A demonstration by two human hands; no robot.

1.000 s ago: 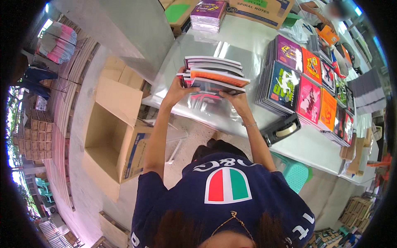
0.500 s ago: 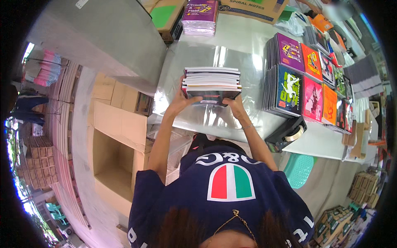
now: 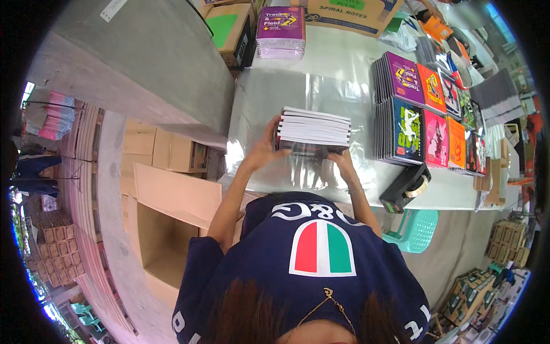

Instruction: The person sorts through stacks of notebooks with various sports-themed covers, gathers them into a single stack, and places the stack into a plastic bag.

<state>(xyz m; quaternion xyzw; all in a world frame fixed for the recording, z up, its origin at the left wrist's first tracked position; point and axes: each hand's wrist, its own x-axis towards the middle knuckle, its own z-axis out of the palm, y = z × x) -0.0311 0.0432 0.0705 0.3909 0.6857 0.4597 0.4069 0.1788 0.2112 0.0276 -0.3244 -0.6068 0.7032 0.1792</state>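
A stack of notebooks (image 3: 315, 127) stands on a clear plastic sheet (image 3: 258, 97) that covers part of the white table (image 3: 338, 49). Its white page edges face up and a dark cover faces me. My left hand (image 3: 266, 150) grips the stack's left end, with the thumb along the near cover. At the right end, my right hand (image 3: 342, 165) holds it the same way. Most fingers of both hands are hidden behind the notebooks.
Rows of spiral notebooks (image 3: 408, 126) lie to the right, near a black tape dispenser (image 3: 404, 189) at the table edge. A wrapped purple notebook pile (image 3: 281, 34) and cartons (image 3: 349, 17) stand at the back. Left are a grey pillar (image 3: 143, 74) and an open box (image 3: 137, 229).
The notebook stack has moved slightly right and nearer in the picture, with both hands still on it. Its page edges look more even now. The whole view has shifted a little.
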